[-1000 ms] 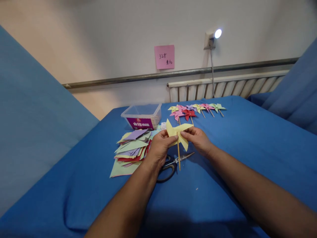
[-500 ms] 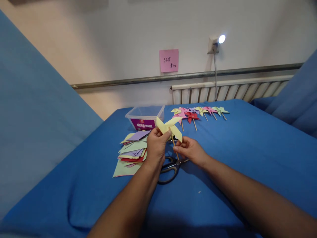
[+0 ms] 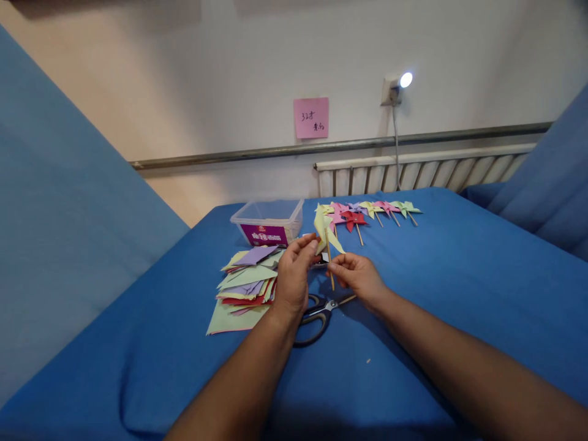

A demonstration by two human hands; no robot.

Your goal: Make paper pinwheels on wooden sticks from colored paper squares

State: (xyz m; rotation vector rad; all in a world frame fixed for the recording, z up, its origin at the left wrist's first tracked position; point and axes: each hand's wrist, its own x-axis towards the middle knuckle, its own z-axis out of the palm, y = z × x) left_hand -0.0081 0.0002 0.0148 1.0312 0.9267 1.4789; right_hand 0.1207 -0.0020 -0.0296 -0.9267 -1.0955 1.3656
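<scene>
A pale yellow paper pinwheel on a thin wooden stick is held up between my two hands, turned nearly edge-on. My right hand pinches the lower part of the stick. My left hand has its fingers curled at the paper blades on the left side; its fingertips are partly hidden behind the pinwheel. Below the hands lie dark-handled scissors, partly covered by my left wrist. Another wooden stick rests by the scissors' pivot. Behind the stick is a small dark and white item, mostly hidden.
Left of my hands, coloured paper sheets form a loose pile. Beyond it stands a clear plastic box with a purple label. Several finished pinwheels lie along the back of the blue-covered table, before a radiator.
The pinwheel has turned from facing me to nearly edge-on, with its stick now more upright. My left thumb has come off the pinwheel's centre. The view has shifted slightly.
</scene>
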